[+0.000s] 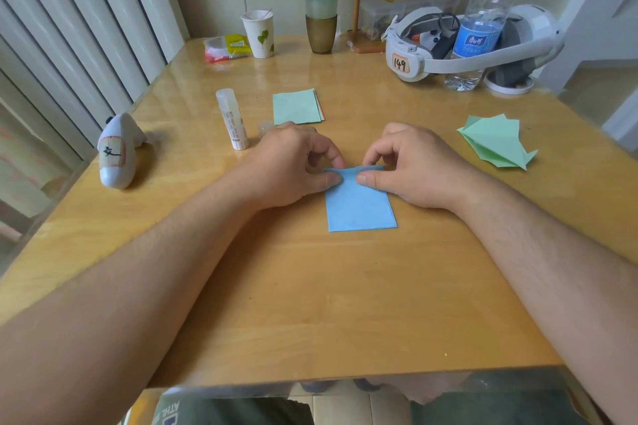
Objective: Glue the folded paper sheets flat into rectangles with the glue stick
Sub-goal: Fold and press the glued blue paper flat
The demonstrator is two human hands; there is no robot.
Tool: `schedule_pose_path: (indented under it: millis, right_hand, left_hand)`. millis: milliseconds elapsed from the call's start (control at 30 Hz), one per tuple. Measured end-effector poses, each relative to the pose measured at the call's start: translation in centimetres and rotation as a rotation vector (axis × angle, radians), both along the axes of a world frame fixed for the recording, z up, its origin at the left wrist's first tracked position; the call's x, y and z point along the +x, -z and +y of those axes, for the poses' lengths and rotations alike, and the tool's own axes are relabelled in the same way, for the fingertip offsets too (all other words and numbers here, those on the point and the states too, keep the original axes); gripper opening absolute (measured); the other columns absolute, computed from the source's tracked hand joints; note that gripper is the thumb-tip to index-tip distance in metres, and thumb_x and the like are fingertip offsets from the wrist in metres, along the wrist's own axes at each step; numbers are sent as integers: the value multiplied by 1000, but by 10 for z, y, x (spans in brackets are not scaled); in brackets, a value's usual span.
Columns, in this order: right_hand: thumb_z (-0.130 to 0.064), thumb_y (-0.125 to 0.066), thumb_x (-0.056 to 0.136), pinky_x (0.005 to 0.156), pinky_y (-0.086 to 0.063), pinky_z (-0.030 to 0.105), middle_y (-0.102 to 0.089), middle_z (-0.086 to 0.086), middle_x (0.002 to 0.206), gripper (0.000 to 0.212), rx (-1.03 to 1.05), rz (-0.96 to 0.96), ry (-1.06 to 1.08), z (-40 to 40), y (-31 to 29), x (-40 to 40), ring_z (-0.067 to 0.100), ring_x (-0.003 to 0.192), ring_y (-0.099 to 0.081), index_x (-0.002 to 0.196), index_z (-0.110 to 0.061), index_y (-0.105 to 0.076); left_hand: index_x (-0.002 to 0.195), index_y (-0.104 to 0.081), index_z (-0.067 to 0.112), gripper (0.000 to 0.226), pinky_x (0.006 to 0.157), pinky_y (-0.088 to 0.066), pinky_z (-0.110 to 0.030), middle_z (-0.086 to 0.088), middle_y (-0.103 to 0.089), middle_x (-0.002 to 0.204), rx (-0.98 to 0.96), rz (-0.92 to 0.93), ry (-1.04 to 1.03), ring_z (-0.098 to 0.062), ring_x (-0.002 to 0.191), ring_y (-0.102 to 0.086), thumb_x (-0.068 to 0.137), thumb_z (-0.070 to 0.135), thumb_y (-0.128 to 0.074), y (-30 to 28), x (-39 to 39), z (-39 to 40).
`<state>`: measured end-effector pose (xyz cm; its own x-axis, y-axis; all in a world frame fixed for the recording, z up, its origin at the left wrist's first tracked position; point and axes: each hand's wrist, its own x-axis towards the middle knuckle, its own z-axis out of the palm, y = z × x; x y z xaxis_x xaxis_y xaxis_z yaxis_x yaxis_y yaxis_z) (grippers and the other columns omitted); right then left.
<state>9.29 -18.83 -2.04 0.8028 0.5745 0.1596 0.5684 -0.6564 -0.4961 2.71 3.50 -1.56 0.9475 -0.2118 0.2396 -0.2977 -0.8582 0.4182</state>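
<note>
Right now the blue folded sheet (360, 203) is lying flat at mid-table, w/ both hands working its far edge. Left hand (293, 162) is pinching the far-left corner, thumb on top; right hand (411, 166) is pinching the far-right part likewise. Glue stick (232, 118) is lying uncapped well left of and beyond the sheet, its cap (266, 128) just behind the left hand. Beyond the sheet a stack of green rectangles (297, 106) is sitting; well right of it, unglued green folded pieces (497, 145) are waiting. Risk, imo: uneven pressing is likely to skew the layers, so the glue sets crooked; an open stick is drying out.
</note>
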Motion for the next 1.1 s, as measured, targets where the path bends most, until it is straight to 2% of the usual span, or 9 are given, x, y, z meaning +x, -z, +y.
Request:
schedule_pose_path:
  millis: [133,300,433,533,633,700,800,967,1100]
  right_hand:
    - [-48,-82,83,90,-51,39,-57,-12,95,14,8,11,25,-3,1,2,10,93,-56,80,-38,-72]
    - [-52,-82,81,92,-50,46,-56,-7,92,17,48,-35,30,9,7,1,14,91,-55,79,-39,-71]
    - [-56,-79,81,92,-50,49,-55,-7,92,20,62,-64,35,13,11,-2,14,91,-53,79,-39,-69]
    - [-56,-79,81,92,-49,49,-54,-8,91,20,50,-66,61,10,10,-1,14,93,-54,77,-39,-70]
    - [-53,-80,82,93,-50,50,-54,-9,91,21,48,-60,104,6,9,2,13,92,-54,75,-36,-71]
    - [-51,-81,83,92,-50,49,-52,-9,90,22,55,-54,122,5,9,2,12,89,-52,74,-34,-70]
    - [-51,-80,82,91,-51,48,-52,-9,90,21,70,-66,116,10,11,1,12,89,-53,77,-35,-69]
    - [-53,-77,85,93,-48,47,-49,-9,91,19,64,-119,90,17,13,-2,13,97,-49,84,-36,-69]
    - [-53,-74,87,93,-47,45,-48,-9,90,17,34,-135,114,17,14,-2,14,98,-49,86,-36,-70]
  left_hand:
    - [90,-67,49,17,95,-43,-38,13,-52,74,12,-23,-23,-3,83,-48,86,39,-81,1,1,4]
    - [94,-74,42,13,79,-44,-31,13,-54,74,11,-76,-12,-12,86,-51,85,35,-80,5,5,-6]
    - [93,-76,40,12,74,-42,-31,14,-53,71,17,-139,-8,-14,86,-51,84,34,-81,9,7,-9]
    - [91,-73,43,13,75,-42,-31,14,-53,71,7,-127,-19,-14,86,-51,84,36,-82,8,7,-6]
    - [88,-69,47,17,87,-48,-37,13,-52,70,9,-109,-47,-14,81,-51,84,36,-82,7,7,-1]
    - [86,-71,46,14,89,-48,-40,12,-52,68,1,-105,-64,-12,78,-52,83,36,-81,8,8,1]
    - [85,-71,45,11,89,-46,-38,11,-52,65,4,-109,-79,-9,75,-51,84,37,-79,9,10,-4]
    - [87,-77,38,5,78,-51,-36,10,-59,64,4,-128,-121,-13,74,-55,83,40,-78,12,14,-11]
    - [85,-77,35,8,80,-54,-40,8,-65,63,-26,-93,-166,-12,67,-56,83,43,-77,14,15,-11]
